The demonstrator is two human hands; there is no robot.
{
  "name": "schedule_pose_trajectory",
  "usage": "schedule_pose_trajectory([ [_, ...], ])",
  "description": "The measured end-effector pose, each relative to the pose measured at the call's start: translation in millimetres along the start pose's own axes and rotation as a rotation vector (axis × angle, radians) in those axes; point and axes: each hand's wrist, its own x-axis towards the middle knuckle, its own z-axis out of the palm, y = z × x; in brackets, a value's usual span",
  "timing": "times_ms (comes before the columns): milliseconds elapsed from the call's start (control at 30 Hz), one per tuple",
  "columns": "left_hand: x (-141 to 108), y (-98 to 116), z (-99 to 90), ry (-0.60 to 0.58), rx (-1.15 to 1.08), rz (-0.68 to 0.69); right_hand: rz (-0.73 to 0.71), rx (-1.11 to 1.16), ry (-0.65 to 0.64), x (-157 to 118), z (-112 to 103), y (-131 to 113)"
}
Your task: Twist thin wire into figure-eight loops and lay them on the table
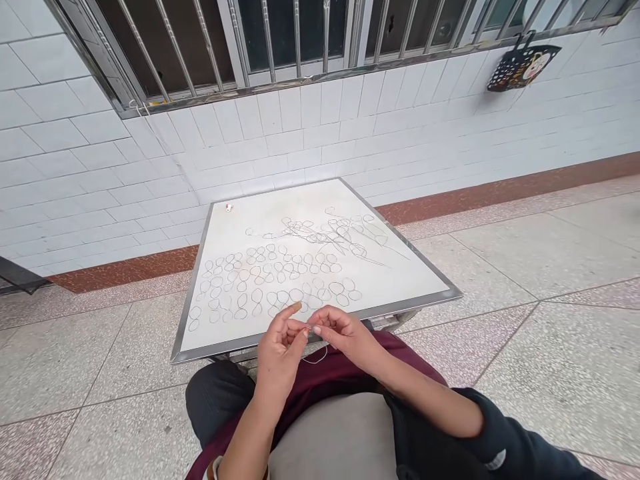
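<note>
My left hand (pixel 284 343) and my right hand (pixel 347 335) meet in front of the table's near edge, both with thumb and fingertips pinched together. Between them they grip a thin wire (pixel 320 361), whose curved loop hangs below the fingertips over my lap. A small reddish spot shows at the left fingertips; what it is I cannot tell. Just beyond my hands, rows of wire rings (pixel 283 295), many paired like figure eights, lie on the white tabletop (pixel 270 213). Farther back is a loose pile of wires (pixel 333 233) with looped ends and long straight tails.
A metal rim (pixel 415 301) edges the table. At its far left corner lies a small white-and-red object (pixel 229 208). Behind stands a white tiled wall (pixel 280 143) with barred windows (pixel 295 40). A dotted bag (pixel 523 67) hangs from the bars at right. Speckled floor surrounds the table.
</note>
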Motion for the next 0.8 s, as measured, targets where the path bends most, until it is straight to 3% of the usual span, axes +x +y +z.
schedule_pose_trajectory([
  [200, -2.8, 4.4, 2.9, 0.036, 0.029, -0.007, 0.013, 0.043, -0.042, -0.7, -0.6, 1.6],
  [333, -2.2, 7.2, -0.8, -0.003, -0.017, -0.058, 0.025, 0.137, -0.043, -0.5, 1.0, 2.5],
  [467, 3.6, -0.3, -6.2, -0.031, -0.332, -0.16, 0.044, 0.324, 0.05, 1.4, 7.0, 4.2],
  [600, 8.1, -19.7, -4.6, 0.02, -0.617, -0.264, 0.096, 0.504, 0.169, 4.6, 14.7, 3.1],
  [700, 5.9, -32.0, 2.0, 0.03, -0.622, -0.251, 0.107, 0.539, 0.212, 6.1, 18.3, 2.0],
  [800, 1.8, -36.0, 8.6, 0.053, -0.529, -0.151, 0.147, 0.599, 0.201, 5.9, 20.9, 1.9],
])
